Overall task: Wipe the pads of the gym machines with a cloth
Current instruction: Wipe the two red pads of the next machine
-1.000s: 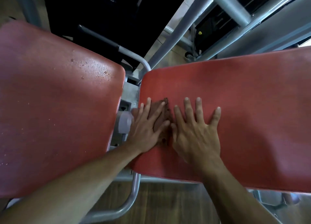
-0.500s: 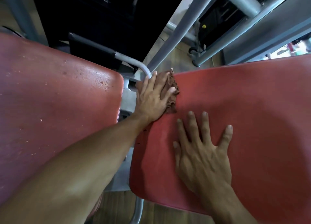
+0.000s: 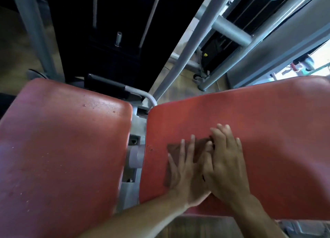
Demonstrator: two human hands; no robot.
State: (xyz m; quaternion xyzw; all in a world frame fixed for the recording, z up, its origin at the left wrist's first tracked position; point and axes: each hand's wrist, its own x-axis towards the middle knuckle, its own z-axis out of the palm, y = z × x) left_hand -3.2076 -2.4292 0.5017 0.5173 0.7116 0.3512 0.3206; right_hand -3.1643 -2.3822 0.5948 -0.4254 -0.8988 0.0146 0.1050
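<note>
Two worn red pads fill the view, the left pad [image 3: 62, 148] and the right pad [image 3: 267, 130], with a metal gap between them. A brown cloth [image 3: 174, 149] lies flat on the right pad's left half. My left hand [image 3: 185, 175] presses down on the cloth with its fingers spread. My right hand [image 3: 225, 166] rests flat just to its right, overlapping my left thumb. The right fingertips reach the cloth's far right corner. Most of the cloth is hidden under my hands.
Grey metal frame tubes [image 3: 180, 59] rise behind the pads, and a curved grey bar [image 3: 142, 93] with a black grip sits at the gap. A dark weight stack [image 3: 110, 41] stands beyond. Wooden floor [image 3: 196, 227] shows below the right pad's near edge.
My left hand has slid the cloth from the right pad's far left corner back toward me and to the right. The cloth now lies flatter, and my hands are touching again.
</note>
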